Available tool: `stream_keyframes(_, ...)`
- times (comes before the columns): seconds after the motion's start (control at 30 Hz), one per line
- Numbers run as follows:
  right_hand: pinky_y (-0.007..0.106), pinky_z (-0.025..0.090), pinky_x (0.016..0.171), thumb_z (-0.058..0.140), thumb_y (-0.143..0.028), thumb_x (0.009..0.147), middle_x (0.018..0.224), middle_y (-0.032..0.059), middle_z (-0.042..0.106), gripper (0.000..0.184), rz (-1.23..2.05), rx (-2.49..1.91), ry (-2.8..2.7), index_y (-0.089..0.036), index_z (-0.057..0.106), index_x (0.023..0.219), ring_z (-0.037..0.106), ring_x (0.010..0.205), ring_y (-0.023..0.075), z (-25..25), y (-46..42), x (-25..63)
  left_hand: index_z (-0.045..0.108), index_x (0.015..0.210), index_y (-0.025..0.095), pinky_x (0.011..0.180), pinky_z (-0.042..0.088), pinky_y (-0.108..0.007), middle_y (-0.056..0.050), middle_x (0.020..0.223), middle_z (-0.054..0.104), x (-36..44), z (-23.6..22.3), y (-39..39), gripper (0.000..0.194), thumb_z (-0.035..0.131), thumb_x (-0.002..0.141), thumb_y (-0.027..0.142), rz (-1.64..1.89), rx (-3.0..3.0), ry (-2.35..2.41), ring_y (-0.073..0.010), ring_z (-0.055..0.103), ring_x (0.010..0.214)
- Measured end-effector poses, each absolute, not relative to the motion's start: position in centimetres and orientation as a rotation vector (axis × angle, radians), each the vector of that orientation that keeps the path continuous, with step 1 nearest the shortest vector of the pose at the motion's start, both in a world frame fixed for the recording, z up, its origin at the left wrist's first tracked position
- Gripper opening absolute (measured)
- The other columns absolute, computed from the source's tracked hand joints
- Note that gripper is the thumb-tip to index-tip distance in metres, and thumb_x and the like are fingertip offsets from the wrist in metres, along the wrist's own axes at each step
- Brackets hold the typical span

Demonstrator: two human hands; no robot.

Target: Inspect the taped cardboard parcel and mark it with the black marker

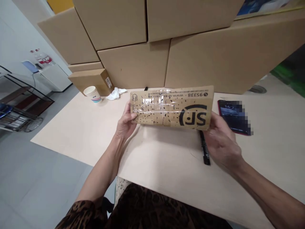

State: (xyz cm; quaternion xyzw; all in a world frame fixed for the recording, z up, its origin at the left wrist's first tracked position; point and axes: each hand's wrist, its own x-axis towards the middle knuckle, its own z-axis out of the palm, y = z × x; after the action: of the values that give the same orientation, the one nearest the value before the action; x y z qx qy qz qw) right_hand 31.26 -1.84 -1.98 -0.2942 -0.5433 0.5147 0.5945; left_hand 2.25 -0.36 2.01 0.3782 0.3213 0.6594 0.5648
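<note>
A flat brown cardboard parcel (171, 108) with black "SF" print and clear tape is held above the pale table (81, 130). My left hand (125, 123) grips its left end, thumb on top. At the parcel's right end, my right hand (220, 141) wraps round the edge. A black marker pen (205, 151) lies on the table beneath the parcel, just left of my right hand.
A phone (234, 117) lies to the right of the parcel. At the back left are a paper cup (93, 94) and a crumpled white tissue (115, 93). Stacked cardboard boxes (214, 60) wall off the far side. A wire rack (16, 111) stands on the floor at left.
</note>
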Motion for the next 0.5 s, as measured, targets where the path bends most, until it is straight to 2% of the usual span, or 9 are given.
stream_keyframes(0.07,0.059,0.030,0.134,0.069,-0.037,0.089,0.162,0.0032,0.057,0.060,1.199,-0.650,-1.260,-0.033,0.064,0.148,0.038,0.160,0.0346,-2.0,-1.8,31.3,0.067,0.134,0.028,0.123,0.045,-0.053,-0.008,0.140,0.072,2.2,1.9,-0.3,0.073,0.086,0.063,0.031,1.532,0.910,0.758,-0.0388,0.051,0.149)
stream_keyframes(0.17,0.057,0.024,0.137,0.069,-0.035,0.092,0.170,-0.0020,0.048,0.061,1.081,-0.660,-1.420,-0.039,0.061,0.152,0.030,0.164,0.0331,-2.0,-2.0,31.7,0.071,0.124,0.028,0.120,0.049,-0.052,-0.008,0.139,0.073,2.1,1.3,0.1,0.057,0.085,0.075,0.054,1.545,0.875,0.811,-0.0370,0.051,0.150)
stream_keyframes(0.23,0.057,0.019,0.138,0.067,-0.034,0.093,0.172,-0.0070,0.043,0.065,0.885,-0.652,-1.632,-0.044,0.056,0.156,0.027,0.165,0.0325,-1.8,-2.3,32.0,0.073,0.118,0.027,0.117,0.051,-0.051,-0.009,0.134,0.075,2.0,0.9,0.5,0.057,0.080,0.079,0.067,1.538,0.846,0.853,-0.0351,0.054,0.148)
stream_keyframes(0.33,0.053,0.018,0.139,0.066,-0.030,0.091,0.174,-0.0130,0.039,0.075,0.511,-0.522,-1.882,-0.042,0.048,0.162,0.031,0.163,0.0313,-1.5,-2.6,32.7,0.073,0.116,0.027,0.116,0.052,-0.051,-0.009,0.130,0.077,2.2,0.4,0.7,0.062,0.078,0.078,0.076,1.520,0.788,0.882,-0.0343,0.060,0.142)
stream_keyframes(0.4,0.051,0.019,0.139,0.067,-0.029,0.088,0.174,-0.0145,0.037,0.079,0.336,-0.441,-1.955,-0.039,0.046,0.164,0.035,0.161,0.0317,-1.5,-2.9,33.2,0.073,0.119,0.026,0.117,0.051,-0.053,-0.009,0.131,0.076,2.4,0.2,0.7,0.063,0.075,0.081,0.075,1.493,0.748,0.874,-0.0347,0.061,0.140)
stream_keyframes(0.47,0.055,0.021,0.139,0.068,-0.031,0.088,0.170,-0.0125,0.045,0.075,0.321,-0.430,-1.970,-0.041,0.052,0.160,0.043,0.157,0.0351,-1.8,-3.1,33.6,0.073,0.122,0.024,0.120,0.049,-0.053,-0.010,0.134,0.075,2.6,0.1,0.6,0.057,0.076,0.083,0.066,1.471,0.735,0.850,-0.0354,0.059,0.143)
stream_keyframes(0.5,0.058,0.020,0.138,0.072,-0.035,0.087,0.165,-0.0116,0.052,0.069,0.412,-0.487,-1.923,-0.045,0.059,0.154,0.045,0.155,0.0370,-2.0,-3.3,33.6,0.073,0.122,0.024,0.121,0.047,-0.053,-0.010,0.136,0.074,2.6,0.0,0.6,0.053,0.077,0.081,0.058,1.468,0.739,0.837,-0.0356,0.057,0.146)
